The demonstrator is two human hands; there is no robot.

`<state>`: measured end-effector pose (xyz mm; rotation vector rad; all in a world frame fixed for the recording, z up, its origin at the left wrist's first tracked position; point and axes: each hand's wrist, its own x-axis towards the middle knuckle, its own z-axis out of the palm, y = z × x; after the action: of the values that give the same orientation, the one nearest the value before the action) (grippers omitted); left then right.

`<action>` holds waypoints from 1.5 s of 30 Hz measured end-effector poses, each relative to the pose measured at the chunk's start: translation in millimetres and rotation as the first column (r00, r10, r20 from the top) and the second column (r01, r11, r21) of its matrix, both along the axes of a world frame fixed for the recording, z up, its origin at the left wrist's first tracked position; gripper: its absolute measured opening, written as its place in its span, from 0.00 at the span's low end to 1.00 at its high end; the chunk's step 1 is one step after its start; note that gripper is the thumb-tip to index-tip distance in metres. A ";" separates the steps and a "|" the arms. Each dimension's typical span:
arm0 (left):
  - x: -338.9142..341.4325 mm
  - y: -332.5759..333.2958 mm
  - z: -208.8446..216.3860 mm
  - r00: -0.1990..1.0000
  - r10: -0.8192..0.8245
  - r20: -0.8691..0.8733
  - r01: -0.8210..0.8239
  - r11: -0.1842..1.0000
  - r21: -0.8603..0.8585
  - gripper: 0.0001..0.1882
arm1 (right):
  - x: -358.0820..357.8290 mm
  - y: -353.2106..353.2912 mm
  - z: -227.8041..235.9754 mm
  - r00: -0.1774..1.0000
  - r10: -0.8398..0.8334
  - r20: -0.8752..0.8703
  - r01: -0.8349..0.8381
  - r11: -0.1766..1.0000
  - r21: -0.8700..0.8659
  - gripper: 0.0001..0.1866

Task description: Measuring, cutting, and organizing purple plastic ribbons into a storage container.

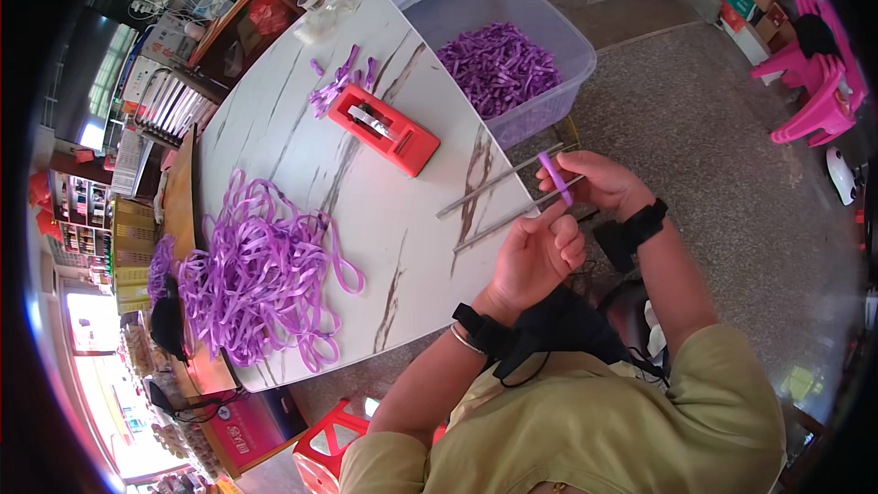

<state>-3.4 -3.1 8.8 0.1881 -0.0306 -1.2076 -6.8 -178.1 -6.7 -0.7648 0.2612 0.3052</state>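
Two thin parallel metal rods (498, 181) reach past the right edge of the marble-patterned table (430, 302). A purple ribbon (554, 177) runs across both rods near their outer ends. With thumb and fingers closed, my right hand (599, 185) grips the ribbon at the far rod. My left hand (538, 258) is by the nearer rod, its forefinger against the ribbon's lower end and the other fingers curled in. What lies under that fingertip is partly hidden. A large heap of loose purple ribbon (265, 274) covers the table's left side.
A red tape dispenser (384, 128) stands on the table beside a few short ribbon pieces (340, 82). Beyond the right edge, a clear plastic bin (549, 114) holds many purple ribbon pieces (498, 69). A red stool (325, 444) is below; pink chairs (819, 82) stand far right.
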 end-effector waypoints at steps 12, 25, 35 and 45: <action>1.4 2.7 1.3 0.999 -0.041 0.013 0.040 0.998 0.041 0.15 | 10.2 -7.8 12.0 0.985 0.164 -0.049 -0.164 0.831 -0.532 0.14; -1.5 -0.2 -11.0 0.995 -0.085 0.048 0.089 0.991 -0.100 0.20 | -76.8 -109.9 92.0 0.946 -0.319 -0.054 0.190 0.683 -0.706 0.14; -15.0 10.4 60.5 0.759 -0.088 0.645 -0.091 0.967 0.239 0.26 | -105.1 -12.9 113.6 0.983 0.172 0.059 -0.115 0.842 -0.527 0.17; -16.8 71.8 75.9 0.549 0.008 0.836 -0.375 0.896 0.237 0.09 | -81.0 62.3 118.2 0.920 0.367 0.134 -0.221 0.772 -0.596 0.19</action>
<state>-20.2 68.7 84.7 1.0997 -0.5872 -0.7817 -87.8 -115.8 111.5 -1.4429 -0.0156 0.4367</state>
